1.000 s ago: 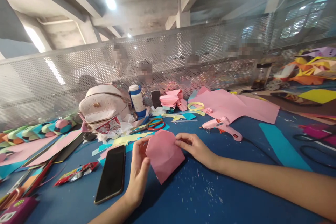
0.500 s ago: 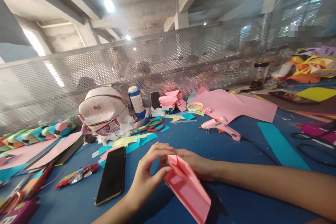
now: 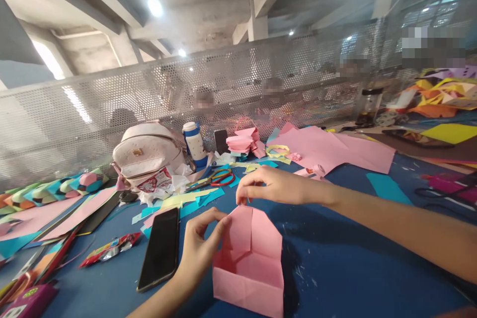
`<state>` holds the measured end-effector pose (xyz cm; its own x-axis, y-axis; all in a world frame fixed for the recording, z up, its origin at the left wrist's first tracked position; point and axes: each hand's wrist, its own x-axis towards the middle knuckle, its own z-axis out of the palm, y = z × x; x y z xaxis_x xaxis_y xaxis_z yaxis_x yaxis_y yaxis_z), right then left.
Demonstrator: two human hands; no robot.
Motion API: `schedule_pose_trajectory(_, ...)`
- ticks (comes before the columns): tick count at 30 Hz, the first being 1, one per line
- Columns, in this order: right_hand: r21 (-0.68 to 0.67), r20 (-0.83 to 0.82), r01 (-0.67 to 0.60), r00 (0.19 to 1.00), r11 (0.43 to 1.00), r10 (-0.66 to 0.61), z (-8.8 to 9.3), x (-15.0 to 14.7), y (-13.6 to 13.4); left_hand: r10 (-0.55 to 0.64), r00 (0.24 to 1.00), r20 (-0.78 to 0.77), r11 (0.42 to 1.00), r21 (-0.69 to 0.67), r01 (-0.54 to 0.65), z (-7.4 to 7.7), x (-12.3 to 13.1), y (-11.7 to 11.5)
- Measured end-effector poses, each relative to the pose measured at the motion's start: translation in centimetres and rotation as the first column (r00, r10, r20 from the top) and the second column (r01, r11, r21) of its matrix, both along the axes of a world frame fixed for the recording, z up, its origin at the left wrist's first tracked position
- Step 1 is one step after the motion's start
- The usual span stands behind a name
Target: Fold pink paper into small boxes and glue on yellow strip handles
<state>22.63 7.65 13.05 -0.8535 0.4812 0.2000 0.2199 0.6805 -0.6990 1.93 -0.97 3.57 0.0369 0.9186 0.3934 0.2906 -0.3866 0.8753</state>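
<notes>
Pink paper box (image 3: 248, 276): right of the phone (image 3: 160, 248), swung from slantwise to upright, flap (image 3: 257, 231) raised.
Left hand (image 3: 203, 241): clamped on the flap's left edge.
Right hand (image 3: 270, 185): at the flap's peak, pinch unclear.
Box inside (image 3: 244, 262): now in full view; folds likely easier to reach.

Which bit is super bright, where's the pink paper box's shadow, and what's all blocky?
Head view: a ceiling light glares white; head view: a dark shadow falls on the blue table just right of the pink paper box; head view: blocky squares cover some heads behind the mesh screen.
</notes>
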Motion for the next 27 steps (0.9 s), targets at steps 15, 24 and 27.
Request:
schedule_pose_trajectory(15, -0.217, 0.052, 0.027, 0.999, 0.976, -0.016, -2.0, -2.2, 1.3, -0.093, 0.960, 0.264, 0.948, -0.272, 0.167, -0.2, 0.1, 0.9)
schedule_pose_trajectory(24, 0.046, -0.554, 0.478, 0.743, 0.877, -0.375, 0.8, 6.3, -0.3, -0.001, 0.945, 0.328, 0.935, -0.335, 0.117, -1.2, 0.1, 1.2)
schedule_pose_trajectory(27, 0.119, -0.745, 0.729, 0.515, 0.675, -0.425, -1.1, 10.7, -0.3, 0.041, 0.948, 0.314, 0.940, -0.334, 0.070, -1.4, 0.1, 1.4)
